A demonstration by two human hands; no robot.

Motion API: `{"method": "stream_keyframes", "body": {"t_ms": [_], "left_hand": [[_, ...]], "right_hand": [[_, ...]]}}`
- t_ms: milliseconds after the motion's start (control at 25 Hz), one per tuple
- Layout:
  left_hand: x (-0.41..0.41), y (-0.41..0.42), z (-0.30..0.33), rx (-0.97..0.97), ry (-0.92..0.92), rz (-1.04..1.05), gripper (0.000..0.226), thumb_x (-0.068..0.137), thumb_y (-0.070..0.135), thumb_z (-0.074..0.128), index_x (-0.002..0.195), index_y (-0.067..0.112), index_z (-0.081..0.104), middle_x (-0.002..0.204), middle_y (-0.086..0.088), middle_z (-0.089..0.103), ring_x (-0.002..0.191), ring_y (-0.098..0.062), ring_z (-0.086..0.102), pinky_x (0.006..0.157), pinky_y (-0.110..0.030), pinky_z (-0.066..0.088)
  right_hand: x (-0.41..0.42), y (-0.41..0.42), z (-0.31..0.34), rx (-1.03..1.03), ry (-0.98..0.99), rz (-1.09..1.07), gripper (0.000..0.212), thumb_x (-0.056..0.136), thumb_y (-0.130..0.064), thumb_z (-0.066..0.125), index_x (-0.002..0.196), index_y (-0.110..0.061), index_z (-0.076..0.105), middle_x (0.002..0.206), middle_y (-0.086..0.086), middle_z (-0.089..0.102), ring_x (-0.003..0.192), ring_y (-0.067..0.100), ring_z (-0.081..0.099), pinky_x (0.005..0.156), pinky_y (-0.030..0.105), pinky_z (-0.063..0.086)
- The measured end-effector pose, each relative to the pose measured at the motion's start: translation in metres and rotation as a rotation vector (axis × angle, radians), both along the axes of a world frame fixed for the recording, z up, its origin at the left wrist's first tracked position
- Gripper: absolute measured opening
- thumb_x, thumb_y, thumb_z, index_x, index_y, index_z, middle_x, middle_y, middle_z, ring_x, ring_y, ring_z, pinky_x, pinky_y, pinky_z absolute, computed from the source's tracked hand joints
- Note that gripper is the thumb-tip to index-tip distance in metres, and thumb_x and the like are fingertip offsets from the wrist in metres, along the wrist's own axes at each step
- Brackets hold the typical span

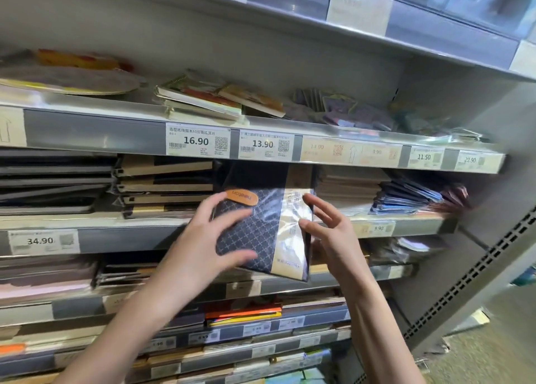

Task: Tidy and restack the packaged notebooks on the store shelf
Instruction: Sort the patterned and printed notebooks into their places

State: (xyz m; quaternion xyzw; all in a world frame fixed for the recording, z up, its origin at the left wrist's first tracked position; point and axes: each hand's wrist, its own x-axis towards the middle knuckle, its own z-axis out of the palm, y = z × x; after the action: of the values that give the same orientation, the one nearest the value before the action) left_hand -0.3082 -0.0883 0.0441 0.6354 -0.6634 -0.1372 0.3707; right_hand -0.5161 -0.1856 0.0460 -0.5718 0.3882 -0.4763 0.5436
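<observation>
A grey metal store shelf unit [95,140] is being faced, its tiers crowded with flat stacks of stationery. On the tier behind the hands, stacks of dark and kraft-coloured packaged notebooks [165,186] are lying flat, with blue packs [406,198] piled further right. One packaged notebook [261,232], dark blue with a crossed pattern, a tan paper band and clear wrap, is being held upright and slightly tilted in front of that tier's edge, its top overlapping the gap between the stacks. It is being gripped by the left hand [208,238], fingers spread over the front cover and thumb curled at the lower edge. The right hand [330,232] is being held open beside the pack's right edge, fingers spread, fingertips touching or nearly touching the wrap; which cannot be told. An orange oval label [242,199] is showing at the notebook's upper left corner. Price tags [197,141] reading 16.90 and 13.90 are being displayed on the rail above.
</observation>
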Motion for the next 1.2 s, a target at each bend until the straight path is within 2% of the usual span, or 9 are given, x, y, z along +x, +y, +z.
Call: {"method": "stream_keyframes", "body": {"t_ms": [40,120,280,400,600,720,840,1000,1200], "left_hand": [[-0.004,0.003,-0.002,-0.055,-0.216,-0.034,0.067,0.063,0.057,0.065,0.126,0.050,0.043,0.147,0.021,0.018,0.138,-0.008,0.015,0.110,-0.042,0.013],[-0.007,0.000,-0.008,-0.214,-0.515,-0.073,0.061,0.063,0.054,0.067,0.121,0.046,0.052,0.144,0.012,0.035,0.137,-0.016,0.023,0.109,-0.047,0.014],[-0.006,-0.009,-0.015,-0.307,-0.478,-0.033,0.037,0.076,0.046,0.059,0.112,0.041,0.063,0.128,0.007,0.057,0.125,-0.019,0.047,0.106,-0.043,0.028],[-0.006,-0.014,-0.020,-0.364,-0.468,-0.004,0.038,0.080,0.052,0.043,0.113,0.042,0.060,0.129,0.007,0.056,0.124,-0.017,0.047,0.105,-0.042,0.034],[-0.015,-0.040,0.003,-0.406,-0.370,0.085,0.036,0.079,0.053,0.048,0.110,0.042,0.062,0.123,0.007,0.061,0.119,-0.016,0.053,0.100,-0.039,0.034],[-0.016,-0.050,0.010,-0.419,-0.339,0.146,0.033,0.077,0.050,0.060,0.108,0.040,0.065,0.118,0.008,0.065,0.111,-0.017,0.058,0.088,-0.034,0.038],[-0.010,-0.057,0.012,-0.458,-0.292,0.149,0.032,0.071,0.045,0.069,0.101,0.033,0.070,0.108,0.005,0.068,0.100,-0.020,0.062,0.080,-0.035,0.041],[-0.009,-0.065,0.006,-0.566,-0.317,0.228,0.026,0.071,0.036,0.074,0.095,0.025,0.072,0.093,0.004,0.067,0.085,-0.018,0.060,0.067,-0.030,0.044],[-0.008,-0.071,-0.014,-0.759,-0.438,0.184,0.031,0.076,0.009,0.071,0.105,0.022,0.071,0.098,-0.002,0.069,0.089,-0.020,0.062,0.080,-0.029,0.045]], "right_hand": [[0.001,-0.002,0.003,-0.005,-0.002,0.001,0.046,0.082,0.007,0.062,0.121,-0.017,0.061,0.105,-0.011,0.069,0.082,0.001,0.067,0.056,0.019,0.052],[0.001,-0.005,0.009,-0.014,0.006,0.004,0.042,0.084,0.005,0.061,0.119,-0.018,0.062,0.090,-0.018,0.073,0.076,0.007,0.068,0.056,0.023,0.053],[0.005,-0.008,0.012,-0.078,0.095,-0.039,0.038,0.084,-0.001,0.063,0.115,-0.024,0.063,0.100,-0.008,0.073,0.082,0.015,0.068,0.070,0.038,0.052],[0.003,-0.009,0.009,-0.184,0.159,-0.061,0.033,0.085,-0.009,0.066,0.113,-0.027,0.063,0.121,0.009,0.062,0.092,0.016,0.068,0.076,0.028,0.053],[-0.009,0.001,0.016,-0.324,0.351,0.028,0.040,0.077,-0.041,0.067,0.116,-0.037,0.060,0.135,-0.010,0.050,0.122,0.005,0.050,0.103,0.029,0.041],[-0.011,0.005,0.016,-0.401,0.427,0.023,0.043,0.073,-0.041,0.068,0.115,-0.036,0.060,0.132,-0.018,0.047,0.126,-0.001,0.043,0.100,0.016,0.038],[-0.006,0.000,0.008,-0.474,0.438,-0.058,0.033,0.083,-0.027,0.067,0.115,-0.032,0.062,0.134,-0.011,0.049,0.121,-0.007,0.044,0.090,0.009,0.042],[0.004,-0.010,0.003,-0.509,0.420,-0.130,0.027,0.086,-0.025,0.064,0.111,-0.035,0.063,0.130,-0.005,0.051,0.118,-0.009,0.043,0.088,0.015,0.047],[0.013,-0.031,-0.008,-0.538,0.443,-0.214,0.027,0.088,-0.030,0.062,0.114,-0.035,0.061,0.122,-0.003,0.056,0.119,0.011,0.049,0.091,0.038,0.051]]}}
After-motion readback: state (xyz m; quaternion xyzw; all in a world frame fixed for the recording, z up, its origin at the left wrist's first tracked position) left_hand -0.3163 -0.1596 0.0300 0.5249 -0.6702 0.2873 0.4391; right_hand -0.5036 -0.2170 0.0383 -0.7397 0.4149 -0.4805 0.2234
